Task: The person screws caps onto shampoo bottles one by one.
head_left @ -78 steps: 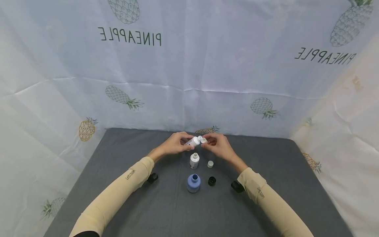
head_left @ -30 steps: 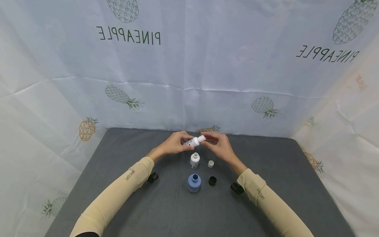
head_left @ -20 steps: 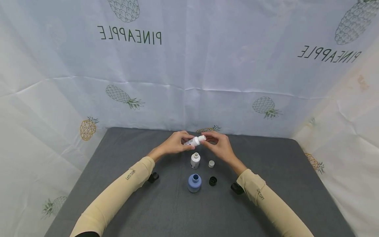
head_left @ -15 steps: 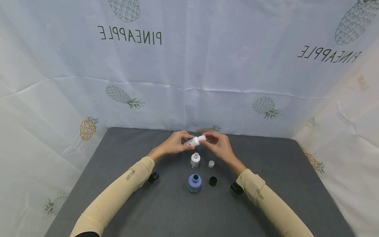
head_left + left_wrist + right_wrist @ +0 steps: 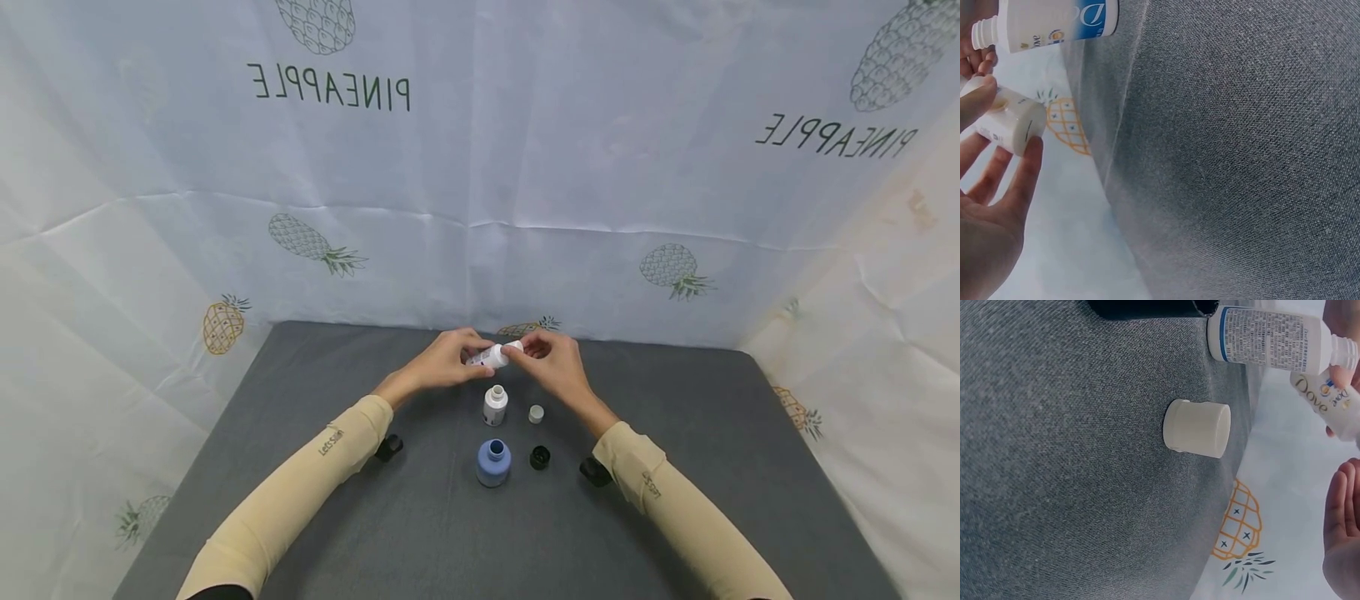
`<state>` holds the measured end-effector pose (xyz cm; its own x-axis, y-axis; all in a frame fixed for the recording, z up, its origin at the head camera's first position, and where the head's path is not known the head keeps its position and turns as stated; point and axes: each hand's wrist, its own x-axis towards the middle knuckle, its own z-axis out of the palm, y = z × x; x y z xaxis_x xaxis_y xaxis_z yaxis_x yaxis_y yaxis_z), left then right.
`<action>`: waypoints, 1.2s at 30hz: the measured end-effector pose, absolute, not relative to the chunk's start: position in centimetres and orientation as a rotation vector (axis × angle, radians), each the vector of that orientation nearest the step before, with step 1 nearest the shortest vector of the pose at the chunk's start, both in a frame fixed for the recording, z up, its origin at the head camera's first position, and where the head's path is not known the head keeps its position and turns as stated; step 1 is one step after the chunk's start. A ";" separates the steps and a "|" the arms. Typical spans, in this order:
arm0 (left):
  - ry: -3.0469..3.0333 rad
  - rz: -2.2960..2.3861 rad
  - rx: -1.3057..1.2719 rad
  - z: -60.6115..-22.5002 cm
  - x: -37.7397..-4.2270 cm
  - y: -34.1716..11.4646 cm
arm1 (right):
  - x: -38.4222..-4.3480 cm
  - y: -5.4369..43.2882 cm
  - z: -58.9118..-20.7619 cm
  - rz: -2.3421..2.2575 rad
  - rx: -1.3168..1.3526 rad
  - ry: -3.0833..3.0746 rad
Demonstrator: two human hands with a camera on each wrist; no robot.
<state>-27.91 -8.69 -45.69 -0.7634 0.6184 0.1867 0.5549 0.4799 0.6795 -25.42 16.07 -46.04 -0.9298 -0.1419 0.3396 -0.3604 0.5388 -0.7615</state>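
Note:
My left hand (image 5: 444,362) holds a small white Dove bottle (image 5: 486,358) between thumb and fingers, tilted with its neck end toward the right. In the left wrist view the rounded base of this Dove bottle (image 5: 1022,125) points out past the fingertips. At the neck end my right hand (image 5: 557,364) pinches a white cap (image 5: 517,345), which lines up with the bottle; the fingers partly hide it. Just in front of the hands an uncapped white Dove bottle (image 5: 495,407) with a blue-trimmed label (image 5: 1088,19) stands upright. A loose white cap (image 5: 1197,428) sits to its right.
Nearer me, an uncapped blue bottle (image 5: 493,465) stands on the grey tabletop (image 5: 450,542), with a black cap (image 5: 539,457) to its right. Small black objects (image 5: 388,447) show beside both forearms. A pineapple-print curtain (image 5: 480,167) hangs behind the table.
The white cap, first held slightly apart from the bottle's mouth, now sits over it. My right thumb and fingers have shifted around the cap. The left hand has barely moved.

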 end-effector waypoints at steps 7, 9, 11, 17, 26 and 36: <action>2.632 1.139 1.042 -45.6 -27.8 -8.6 | -25.4 16.0 -46.0 1.319 0.417 -2.544; 2.635 1.136 1.038 -45.6 -27.8 -8.6 | -25.4 16.0 -46.0 1.311 0.416 -2.546; 2.634 1.139 1.036 -45.6 -27.8 -8.6 | -25.4 16.0 -46.0 1.304 0.415 -2.548; 2.627 1.146 1.044 -45.8 -27.8 -8.6 | -25.2 15.9 -46.1 1.280 0.403 -2.566; 2.614 1.172 1.054 -46.1 -27.8 -8.7 | -25.4 16.3 -46.3 1.430 0.500 -2.594; 2.588 1.211 1.062 -46.1 -27.8 -9.0 | -26.0 17.3 -46.5 1.875 0.928 -2.356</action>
